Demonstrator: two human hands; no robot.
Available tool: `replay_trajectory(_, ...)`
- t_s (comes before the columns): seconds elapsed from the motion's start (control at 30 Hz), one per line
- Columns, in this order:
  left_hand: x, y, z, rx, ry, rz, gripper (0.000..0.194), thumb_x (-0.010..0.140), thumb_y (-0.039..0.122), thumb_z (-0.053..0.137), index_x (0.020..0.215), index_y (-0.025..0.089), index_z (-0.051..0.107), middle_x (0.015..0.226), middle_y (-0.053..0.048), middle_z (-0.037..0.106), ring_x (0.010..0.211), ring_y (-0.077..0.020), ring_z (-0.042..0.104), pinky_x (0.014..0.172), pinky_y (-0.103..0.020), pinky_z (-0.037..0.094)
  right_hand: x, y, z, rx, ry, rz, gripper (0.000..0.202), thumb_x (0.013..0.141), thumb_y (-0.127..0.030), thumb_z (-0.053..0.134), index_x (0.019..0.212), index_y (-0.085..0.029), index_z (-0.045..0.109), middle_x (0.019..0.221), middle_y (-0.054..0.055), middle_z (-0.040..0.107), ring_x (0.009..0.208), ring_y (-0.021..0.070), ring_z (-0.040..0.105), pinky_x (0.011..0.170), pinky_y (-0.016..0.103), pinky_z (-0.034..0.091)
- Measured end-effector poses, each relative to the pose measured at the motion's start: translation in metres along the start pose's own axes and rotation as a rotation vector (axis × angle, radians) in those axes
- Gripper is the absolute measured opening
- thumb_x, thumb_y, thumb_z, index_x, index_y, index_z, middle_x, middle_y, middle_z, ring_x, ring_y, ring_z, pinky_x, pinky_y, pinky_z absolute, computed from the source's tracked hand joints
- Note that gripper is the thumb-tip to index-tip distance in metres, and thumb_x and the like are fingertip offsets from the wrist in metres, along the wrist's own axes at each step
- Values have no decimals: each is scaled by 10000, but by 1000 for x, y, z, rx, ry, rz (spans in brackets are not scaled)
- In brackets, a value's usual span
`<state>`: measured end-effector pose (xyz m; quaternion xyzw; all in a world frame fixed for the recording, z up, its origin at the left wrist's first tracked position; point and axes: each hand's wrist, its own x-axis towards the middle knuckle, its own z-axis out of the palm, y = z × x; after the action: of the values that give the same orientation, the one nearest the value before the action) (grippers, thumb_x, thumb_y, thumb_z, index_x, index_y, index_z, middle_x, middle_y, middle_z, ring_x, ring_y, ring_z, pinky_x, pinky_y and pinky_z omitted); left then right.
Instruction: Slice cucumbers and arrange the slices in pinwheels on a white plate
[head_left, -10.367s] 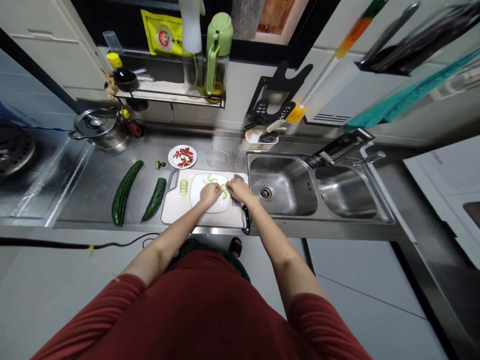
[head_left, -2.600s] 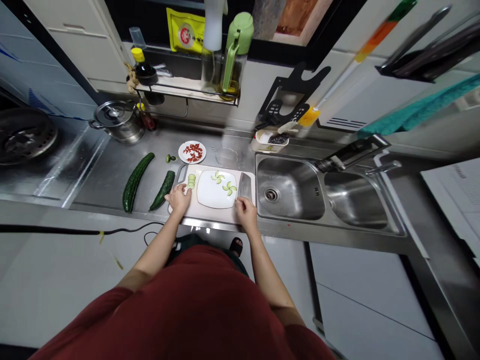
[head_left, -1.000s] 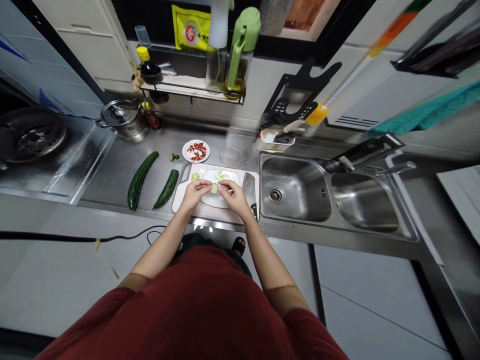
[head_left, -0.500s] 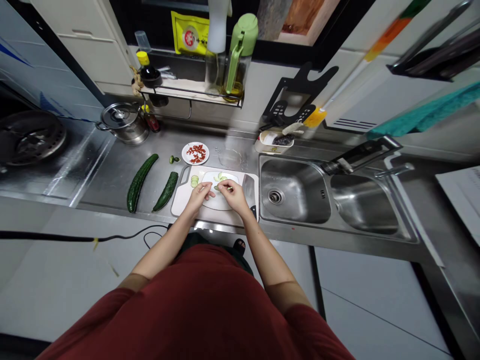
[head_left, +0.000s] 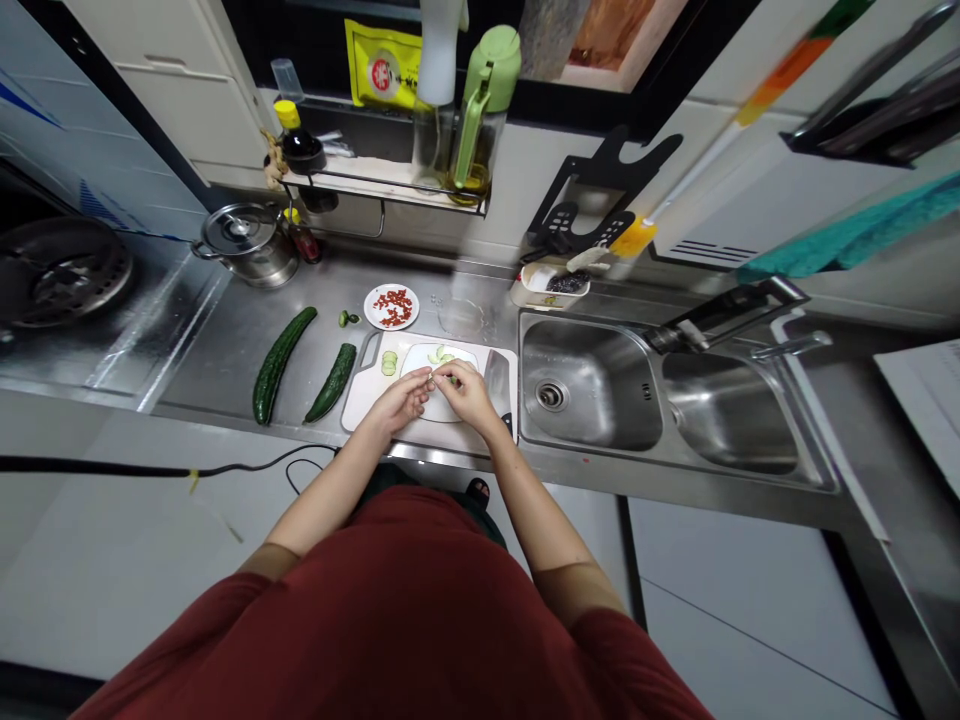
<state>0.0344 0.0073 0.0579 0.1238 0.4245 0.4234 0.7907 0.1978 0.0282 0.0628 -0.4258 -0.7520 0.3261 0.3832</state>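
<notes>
My left hand [head_left: 403, 402] and my right hand [head_left: 466, 393] meet at the fingertips over a white plate [head_left: 409, 362]. The fingers of both are pinched together on something small and pale, too hidden to name. Pale green cucumber slices [head_left: 441, 354] lie at the plate's far side. The plate rests on a light cutting board [head_left: 365, 404]. A short overlapping row of cucumber slices [head_left: 389, 363] sits on the board, left of the plate. On the board's right side lies a broad-bladed knife [head_left: 497, 378], its dark handle towards me.
Left of the board lie a long cucumber [head_left: 277, 368] and a cut cucumber [head_left: 331, 384]. Behind are cucumber ends [head_left: 347, 319], a small plate [head_left: 414, 320] with red pieces and a clear dish [head_left: 461, 317]. A double sink [head_left: 592, 385] is on the right, a lidded pot [head_left: 247, 248] back left.
My left hand has turned, its palm now facing up more, and moved closer to the right. The two hands' fingertips, apart before, now meet over the plate.
</notes>
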Motion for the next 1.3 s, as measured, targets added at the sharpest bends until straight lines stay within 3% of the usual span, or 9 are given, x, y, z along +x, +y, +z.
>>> replay_trajectory(0.3, -5, 5, -2, 68, 21, 103, 462, 703, 169, 745, 1139, 173, 594, 736, 17, 630, 551, -44, 547, 482, -143, 394, -2, -7, -7, -217, -81, -80, 189, 955, -288, 492, 949, -219, 668, 976, 60, 634, 1000, 217, 506, 866, 339, 409)
replay_trajectory(0.53, -4, 5, -5, 196, 62, 189, 560, 628, 203, 783, 1155, 176, 594, 659, 45, 589, 539, -39, 500, 502, -149, 341, -4, -9, -4, -315, -121, -91, 214, 972, -287, 458, 970, -199, 654, 972, 76, 621, 984, 221, 489, 850, 332, 408)
replay_trajectory(0.87, 3, 7, 3, 424, 70, 371, 516, 602, 238, 753, 1087, 159, 594, 649, 58, 577, 565, -50, 454, 576, -193, 318, -6, -4, -7, -353, -129, -55, 208, 971, -280, 458, 993, -202, 649, 994, 72, 621, 988, 221, 492, 854, 329, 407)
replay_trajectory(1.3, 16, -3, -2, 460, 57, 393, 534, 587, 238, 750, 1080, 160, 561, 666, 54, 614, 655, -84, 566, 721, -234, 408, -11, 5, -4, -334, -162, 68, 140, 928, -261, 526, 917, -199, 651, 942, 58, 645, 952, 209, 532, 856, 311, 405)
